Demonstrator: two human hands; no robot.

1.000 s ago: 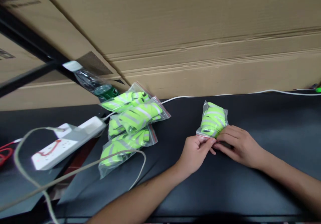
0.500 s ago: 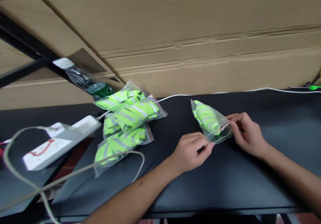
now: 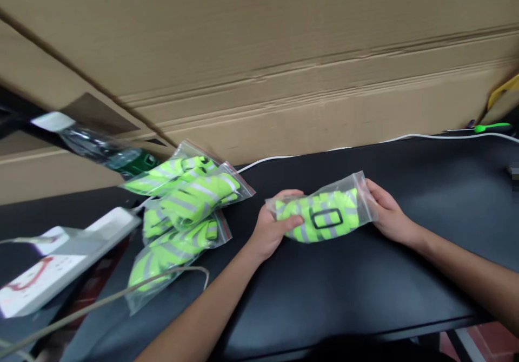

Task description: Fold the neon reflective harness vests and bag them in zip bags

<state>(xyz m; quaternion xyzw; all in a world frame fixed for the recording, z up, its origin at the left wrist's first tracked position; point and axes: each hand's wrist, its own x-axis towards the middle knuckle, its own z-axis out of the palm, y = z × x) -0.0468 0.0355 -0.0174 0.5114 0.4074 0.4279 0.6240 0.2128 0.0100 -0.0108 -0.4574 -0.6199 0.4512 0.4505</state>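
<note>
A clear zip bag stuffed with neon yellow-green reflective straps and a black buckle is held sideways just above the black table. My left hand grips its left end, thumb on the plastic. My right hand pinches the right end at the zip seal. To the left, a pile of several like bags lies on the table.
A white power strip with a grey cable sits at the far left. A plastic water bottle lies behind the pile. Large cardboard boxes wall off the back. A white cord runs along the table's rear edge.
The bag has been lifted off the table and turned sideways; my left hand moved from the seal to the bag's left end, and my right hand now holds the seal end.
</note>
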